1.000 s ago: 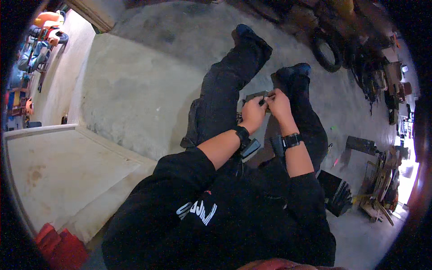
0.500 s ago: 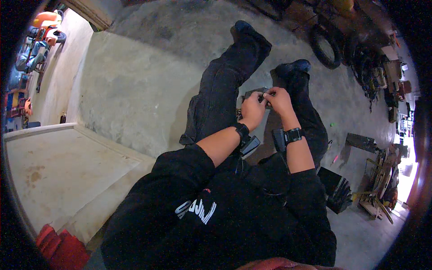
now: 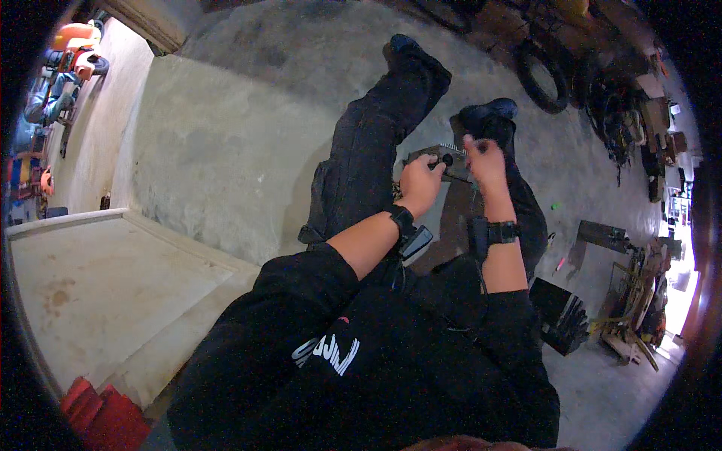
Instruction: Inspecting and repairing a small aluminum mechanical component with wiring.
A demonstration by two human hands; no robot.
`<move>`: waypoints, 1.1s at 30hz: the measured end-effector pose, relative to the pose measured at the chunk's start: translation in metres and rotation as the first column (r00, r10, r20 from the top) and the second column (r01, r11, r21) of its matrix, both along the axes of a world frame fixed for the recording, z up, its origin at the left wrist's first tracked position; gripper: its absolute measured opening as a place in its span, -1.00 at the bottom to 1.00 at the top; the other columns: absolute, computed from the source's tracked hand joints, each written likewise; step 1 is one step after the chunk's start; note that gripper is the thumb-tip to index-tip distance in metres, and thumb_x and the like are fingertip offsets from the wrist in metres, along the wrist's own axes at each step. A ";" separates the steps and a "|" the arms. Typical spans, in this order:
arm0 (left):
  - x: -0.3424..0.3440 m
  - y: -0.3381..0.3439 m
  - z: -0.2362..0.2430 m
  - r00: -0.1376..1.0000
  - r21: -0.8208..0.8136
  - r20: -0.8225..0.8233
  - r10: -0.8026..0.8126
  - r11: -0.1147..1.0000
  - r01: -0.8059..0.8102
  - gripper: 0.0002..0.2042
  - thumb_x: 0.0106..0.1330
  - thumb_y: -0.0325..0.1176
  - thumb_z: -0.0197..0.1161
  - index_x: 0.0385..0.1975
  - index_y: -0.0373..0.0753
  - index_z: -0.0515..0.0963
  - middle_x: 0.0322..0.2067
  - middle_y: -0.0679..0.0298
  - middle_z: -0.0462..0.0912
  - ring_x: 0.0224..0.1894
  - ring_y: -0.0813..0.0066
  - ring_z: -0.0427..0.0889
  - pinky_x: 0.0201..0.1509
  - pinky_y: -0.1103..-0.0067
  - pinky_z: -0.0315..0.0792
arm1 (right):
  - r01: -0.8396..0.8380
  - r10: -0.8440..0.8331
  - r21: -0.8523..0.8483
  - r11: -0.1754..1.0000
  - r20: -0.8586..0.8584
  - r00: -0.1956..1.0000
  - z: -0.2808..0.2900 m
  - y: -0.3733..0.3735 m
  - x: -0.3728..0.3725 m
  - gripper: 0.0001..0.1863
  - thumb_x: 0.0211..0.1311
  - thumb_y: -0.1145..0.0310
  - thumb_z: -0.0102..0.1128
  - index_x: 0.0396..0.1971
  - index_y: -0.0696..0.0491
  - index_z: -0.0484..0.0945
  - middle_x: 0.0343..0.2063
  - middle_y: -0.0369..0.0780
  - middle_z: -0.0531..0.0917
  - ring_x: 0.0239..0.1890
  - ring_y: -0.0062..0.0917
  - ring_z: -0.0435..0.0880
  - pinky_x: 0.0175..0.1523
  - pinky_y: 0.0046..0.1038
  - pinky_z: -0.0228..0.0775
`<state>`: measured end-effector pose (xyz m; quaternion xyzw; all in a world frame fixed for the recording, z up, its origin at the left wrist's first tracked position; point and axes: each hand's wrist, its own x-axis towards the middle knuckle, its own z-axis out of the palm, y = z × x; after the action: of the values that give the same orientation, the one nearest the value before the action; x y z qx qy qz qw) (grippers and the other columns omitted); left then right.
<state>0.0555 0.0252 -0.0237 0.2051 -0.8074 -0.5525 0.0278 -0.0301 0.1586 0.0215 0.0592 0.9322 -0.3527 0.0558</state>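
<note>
a small black, round-ended piece [image 3: 447,159] is clamped in the grip of the left hand [image 3: 420,184], against a grey, boxy block [image 3: 459,172] between dark-trousered legs [image 3: 361,158]; the right hand [image 3: 487,164] is blurred, its grip impossible to tell. the mottled concrete floor [image 3: 248,135] is edged by a tyre [image 3: 541,79] and a stained, pale panel [image 3: 113,278].

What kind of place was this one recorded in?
Probably a workshop or garage, judging by the tyre at upper right, the dark tangle of what look like cables beside it, and what seems to be an orange motorbike at far left.
</note>
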 end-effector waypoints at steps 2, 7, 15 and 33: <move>-0.001 0.000 0.002 1.000 0.008 -0.011 0.005 1.000 -0.005 -0.69 0.20 -0.19 0.30 -0.18 -0.29 0.64 -0.30 -0.03 0.69 -0.20 -0.01 0.66 -0.10 0.26 0.49 | 0.129 -0.150 -0.114 0.985 -0.198 0.969 0.019 0.010 -0.006 -0.51 0.18 0.18 0.31 -0.06 0.24 0.43 -0.40 -0.14 0.64 -0.38 -0.49 0.60 -0.22 -0.48 0.40; -0.002 -0.002 -0.001 1.000 -0.008 0.000 0.014 1.000 -0.014 -0.66 0.19 -0.15 0.33 -0.15 -0.26 0.64 -0.23 -0.04 0.68 -0.16 0.03 0.66 -0.08 0.30 0.50 | 0.042 -0.121 -0.179 0.983 -0.458 0.881 0.068 0.005 0.023 -0.45 0.19 0.47 0.23 0.16 0.21 0.24 -0.19 -0.13 0.61 -0.15 -0.39 0.61 0.06 -0.44 0.36; -0.001 0.002 0.000 0.999 -0.010 -0.046 -0.025 1.000 0.025 -0.67 0.23 -0.23 0.30 -0.11 -0.31 0.59 -0.15 0.01 0.67 -0.07 0.01 0.63 -0.01 0.29 0.46 | -0.166 0.072 -0.152 0.974 -0.488 0.870 0.048 -0.011 0.038 -0.62 0.27 0.45 0.19 0.05 0.16 0.36 -0.15 -0.11 0.55 -0.06 -0.31 0.59 0.05 -0.38 0.40; 0.000 -0.001 -0.001 0.999 -0.006 -0.043 -0.017 1.000 0.017 -0.66 0.20 -0.19 0.34 -0.14 -0.30 0.62 -0.22 0.00 0.69 -0.16 0.02 0.66 -0.08 0.31 0.49 | -0.162 0.150 0.019 0.987 -0.495 0.856 0.047 -0.018 0.028 -0.61 0.27 0.32 0.21 0.03 0.15 0.41 -0.07 -0.01 0.54 -0.01 -0.12 0.54 0.09 -0.27 0.37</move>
<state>0.0550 0.0244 -0.0246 0.1861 -0.8098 -0.5548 0.0410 -0.0026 0.1411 0.0682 -0.1093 0.9130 -0.3611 -0.1554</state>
